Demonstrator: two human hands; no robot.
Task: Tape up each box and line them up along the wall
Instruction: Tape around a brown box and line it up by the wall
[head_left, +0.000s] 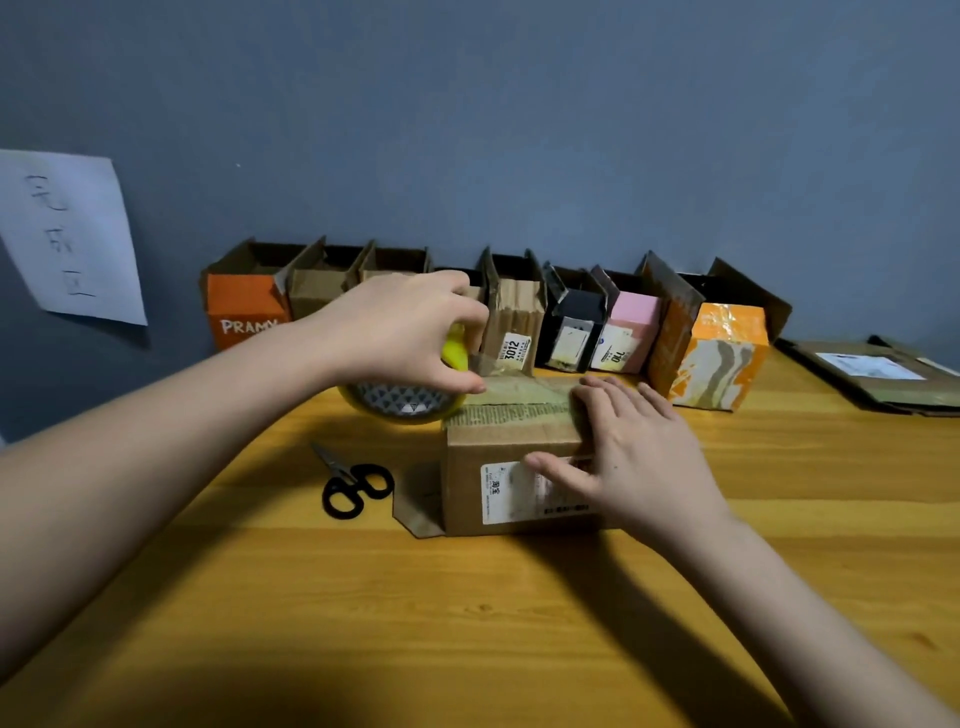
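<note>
Tape roll (402, 384) pinched in left hand (400, 327), at box (511, 452) left end | seam runs rightward | right hand (631, 452) flat, pressing box.

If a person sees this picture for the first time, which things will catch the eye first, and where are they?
At the centre, the two hands work on a brown box on the wooden table: the left hand holds a yellow tape roll at the box's left end, and the right hand presses flat on its right end. Behind, a row of open boxes stands along the blue wall. Black scissors lie left of the box.
</note>
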